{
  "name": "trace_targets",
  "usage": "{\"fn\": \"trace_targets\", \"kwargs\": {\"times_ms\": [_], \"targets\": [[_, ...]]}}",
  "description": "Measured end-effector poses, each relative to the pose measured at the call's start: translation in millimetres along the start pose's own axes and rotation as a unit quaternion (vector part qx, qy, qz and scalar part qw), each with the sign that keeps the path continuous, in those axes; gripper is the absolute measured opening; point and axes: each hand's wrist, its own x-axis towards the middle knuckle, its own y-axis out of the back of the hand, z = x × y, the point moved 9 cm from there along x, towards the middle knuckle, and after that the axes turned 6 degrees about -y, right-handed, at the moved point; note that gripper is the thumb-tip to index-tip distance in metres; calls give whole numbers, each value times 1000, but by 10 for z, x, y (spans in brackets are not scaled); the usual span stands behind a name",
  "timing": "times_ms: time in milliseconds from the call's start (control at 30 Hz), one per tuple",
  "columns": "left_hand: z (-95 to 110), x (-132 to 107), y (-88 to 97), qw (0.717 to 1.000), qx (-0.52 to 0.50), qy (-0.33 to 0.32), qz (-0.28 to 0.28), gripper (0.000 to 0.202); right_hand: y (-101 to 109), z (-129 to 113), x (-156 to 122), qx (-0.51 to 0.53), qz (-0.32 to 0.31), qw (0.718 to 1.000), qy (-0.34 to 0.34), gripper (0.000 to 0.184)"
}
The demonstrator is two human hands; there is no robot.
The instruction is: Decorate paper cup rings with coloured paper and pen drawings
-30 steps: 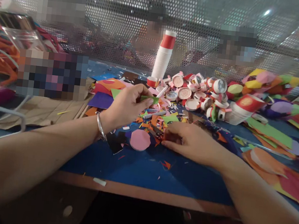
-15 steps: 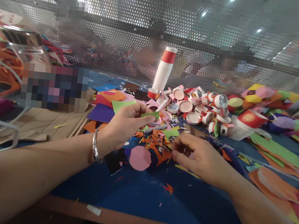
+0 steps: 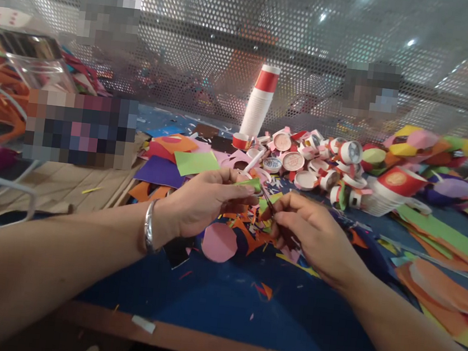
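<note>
My left hand [image 3: 203,200] pinches a small green paper piece [image 3: 251,184] between thumb and fingers, above a litter of coloured paper scraps [image 3: 248,230]. My right hand [image 3: 311,235] is closed round small scissors [image 3: 270,204], whose thin blades point up toward the green piece. A pink paper disc [image 3: 219,242] lies on the blue table surface [image 3: 220,292] just below my left hand. A silver bangle [image 3: 149,226] sits on my left wrist.
A tall stack of red-and-white paper cups [image 3: 259,102] stands at the back. Several cut cup bottoms and rims [image 3: 307,161] are heaped to its right. Coloured paper sheets [image 3: 434,232] lie on the right, purple and green sheets [image 3: 176,166] on the left. A perforated metal screen [image 3: 248,47] closes the back.
My right hand rose from the scrap pile with the scissors and moved up toward the green piece. My left hand came slightly lower and closer to it.
</note>
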Motion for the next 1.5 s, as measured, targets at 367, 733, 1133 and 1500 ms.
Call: {"fn": "trace_targets", "kwargs": {"times_ms": [367,733,1133,1500], "targets": [[-39,22,-79,997,-78,17,-19,15,8,-74,-5,82,53,992,83,25],[-4,16,-38,996,-81,-1,-21,15,-16,-83,-23,72,42,994,63,38],[42,16,-11,997,-82,-8,2,18,-102,-67,-68,75,-8,995,59,37],[-12,-35,-85,997,-69,2,-37,14,-168,-52,-66,90,-43,994,50,36]]}}
